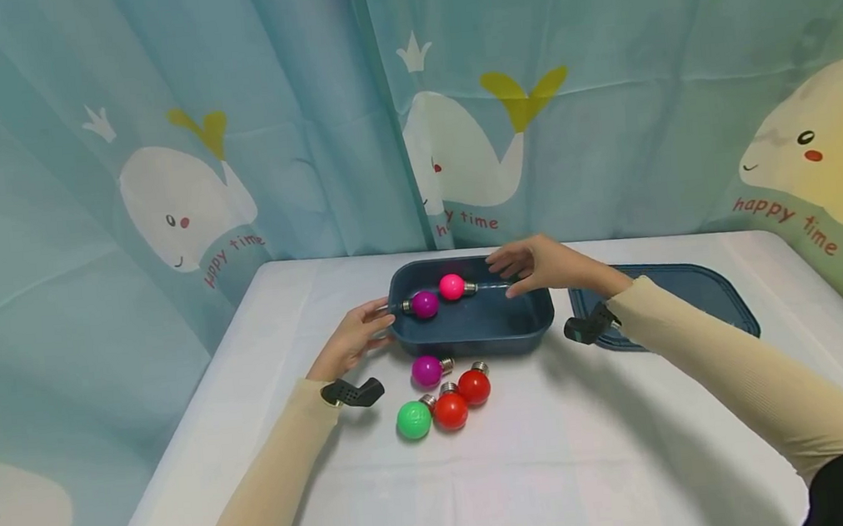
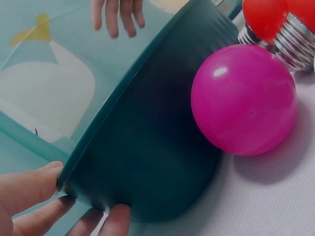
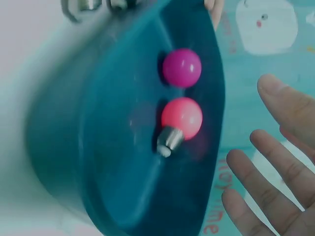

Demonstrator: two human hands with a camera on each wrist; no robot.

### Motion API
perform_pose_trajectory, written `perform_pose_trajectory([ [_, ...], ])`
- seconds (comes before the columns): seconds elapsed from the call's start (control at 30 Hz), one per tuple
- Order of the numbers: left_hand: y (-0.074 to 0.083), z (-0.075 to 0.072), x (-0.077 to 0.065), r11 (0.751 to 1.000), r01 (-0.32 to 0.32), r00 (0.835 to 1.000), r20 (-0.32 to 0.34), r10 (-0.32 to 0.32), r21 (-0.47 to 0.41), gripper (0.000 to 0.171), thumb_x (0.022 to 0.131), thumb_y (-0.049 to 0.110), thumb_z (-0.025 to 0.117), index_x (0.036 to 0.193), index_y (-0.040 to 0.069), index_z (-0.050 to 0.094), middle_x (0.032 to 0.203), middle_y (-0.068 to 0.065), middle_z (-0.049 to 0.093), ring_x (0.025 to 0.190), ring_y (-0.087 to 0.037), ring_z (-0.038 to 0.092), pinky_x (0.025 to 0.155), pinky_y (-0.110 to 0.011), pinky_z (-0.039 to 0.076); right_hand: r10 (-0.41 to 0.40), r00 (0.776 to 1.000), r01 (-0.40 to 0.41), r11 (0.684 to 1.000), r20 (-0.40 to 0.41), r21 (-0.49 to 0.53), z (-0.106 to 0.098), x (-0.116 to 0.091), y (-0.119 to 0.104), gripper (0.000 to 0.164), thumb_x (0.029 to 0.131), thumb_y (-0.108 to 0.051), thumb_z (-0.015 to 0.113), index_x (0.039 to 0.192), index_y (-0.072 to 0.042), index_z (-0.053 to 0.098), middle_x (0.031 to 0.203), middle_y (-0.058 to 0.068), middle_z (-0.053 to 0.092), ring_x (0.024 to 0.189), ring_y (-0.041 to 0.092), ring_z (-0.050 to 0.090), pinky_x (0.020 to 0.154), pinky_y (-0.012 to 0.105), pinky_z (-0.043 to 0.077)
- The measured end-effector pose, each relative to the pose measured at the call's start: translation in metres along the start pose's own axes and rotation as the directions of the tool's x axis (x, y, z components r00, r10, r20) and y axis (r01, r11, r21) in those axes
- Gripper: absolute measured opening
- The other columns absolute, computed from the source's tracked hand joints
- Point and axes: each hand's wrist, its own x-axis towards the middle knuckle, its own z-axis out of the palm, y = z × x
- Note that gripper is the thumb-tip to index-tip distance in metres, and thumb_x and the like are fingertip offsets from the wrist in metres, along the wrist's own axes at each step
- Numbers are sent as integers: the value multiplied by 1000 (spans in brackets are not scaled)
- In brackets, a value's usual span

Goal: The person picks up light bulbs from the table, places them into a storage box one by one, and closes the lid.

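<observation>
The left hand touched the box, fingers seemingly straight; the right hand hung loose, empty. Shoving the box might have rolled the purple bulb beside it.

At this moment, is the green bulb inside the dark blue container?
No, the green bulb lies outside the dark blue container, on the white table, next to a red bulb.

Blue curtain (whale-printed), white table.
</observation>
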Motion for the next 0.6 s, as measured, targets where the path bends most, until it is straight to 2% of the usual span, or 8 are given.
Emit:
perform_pose_trajectory([
  [0.23,0,-2,1,1000,-5,1000,3,5,-1,55,97,7,47,146,-3,24,147,-26,33,132,-39,39,107,-49,38,-77,997,77,997,6,-14,8,-20,-15,58,75,-7,77,128,-1,55,123,18,62,110,33,62,94,46,51],
  [0.4,-2,-1,2,1000,-2,1000,-2,2,6,55,97,6,47,147,-2,24,147,-26,33,132,-39,39,107,-48,39,-128,992,128,992,18,-2,15,-35,-21,56,75,-9,78,126,-2,57,121,17,64,109,31,63,94,42,52],
  [0.6,-1,0,1,1000,-4,1000,-2,4,-4,55,97,7,47,147,-3,24,147,-26,33,132,-39,39,107,-49,38,-181,981,179,983,67,34,27,-53,-22,53,77,-13,77,124,1,57,119,16,65,108,28,63,94,36,52],
])
